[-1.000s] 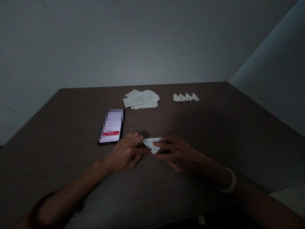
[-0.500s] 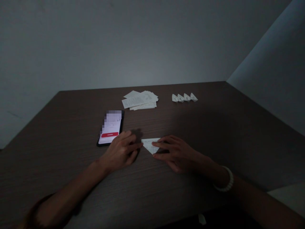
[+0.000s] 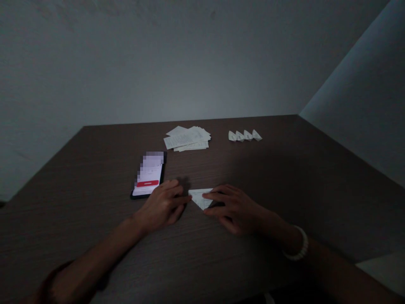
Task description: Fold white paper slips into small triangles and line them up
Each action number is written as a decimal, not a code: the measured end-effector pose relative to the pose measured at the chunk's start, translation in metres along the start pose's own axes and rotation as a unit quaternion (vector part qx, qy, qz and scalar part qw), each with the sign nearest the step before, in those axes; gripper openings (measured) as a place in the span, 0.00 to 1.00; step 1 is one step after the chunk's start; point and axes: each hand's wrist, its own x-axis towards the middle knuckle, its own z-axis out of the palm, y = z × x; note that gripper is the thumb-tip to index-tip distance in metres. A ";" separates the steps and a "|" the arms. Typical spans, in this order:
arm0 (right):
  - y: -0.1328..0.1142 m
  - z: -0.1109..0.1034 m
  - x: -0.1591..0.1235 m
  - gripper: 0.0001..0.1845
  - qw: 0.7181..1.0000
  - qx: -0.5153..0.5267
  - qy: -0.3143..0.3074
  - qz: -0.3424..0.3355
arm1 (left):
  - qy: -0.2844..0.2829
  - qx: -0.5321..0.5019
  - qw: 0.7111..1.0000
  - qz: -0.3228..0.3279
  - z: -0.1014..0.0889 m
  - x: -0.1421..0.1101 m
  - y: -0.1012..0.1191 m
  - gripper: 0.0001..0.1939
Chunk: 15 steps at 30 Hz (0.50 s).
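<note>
A small piece of printed white paper (image 3: 198, 198), folded into a triangle with its point towards me, lies flat on the table. My left hand (image 3: 164, 202) touches its left corner with the stretched index fingertip; the other fingers are bent and the thumb is apart from the paper. Spread over the right side is my right hand (image 3: 236, 209), fingers apart, with fingertips pressing the paper down and covering its right corner. Neither hand grips the paper.
A phone (image 3: 148, 175) with a lit screen lies just beyond my left hand. Farther back are a loose stack of printed paper sheets (image 3: 188, 138) and a row of several folded white paper pieces (image 3: 244, 136). The brown table (image 3: 104, 164) meets a grey wall (image 3: 190, 59).
The whole view has shifted slightly, so everything sits a little lower in the picture. Both hands and the folded paper keep nearly the same positions relative to each other.
</note>
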 end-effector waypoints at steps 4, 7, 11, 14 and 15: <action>-0.001 0.001 0.000 0.14 1.000 0.017 0.017 0.008 | 0.006 -0.012 1.000 0.006 0.000 0.000 0.000 0.14; -0.003 -0.002 0.003 0.12 1.000 0.017 0.015 0.007 | 0.017 -0.016 1.000 0.008 -0.001 0.000 0.001 0.14; -0.007 -0.008 0.007 0.19 1.000 0.003 -0.018 -0.001 | 0.007 -0.028 1.000 -0.004 -0.003 0.001 0.003 0.15; -0.008 -0.010 0.009 0.25 0.999 -0.006 -0.041 0.003 | 0.004 -0.026 1.000 -0.012 -0.004 0.002 0.004 0.15; -0.009 -0.010 0.010 0.25 0.999 -0.005 -0.041 0.007 | 0.005 -0.023 1.000 -0.015 -0.005 0.002 0.004 0.15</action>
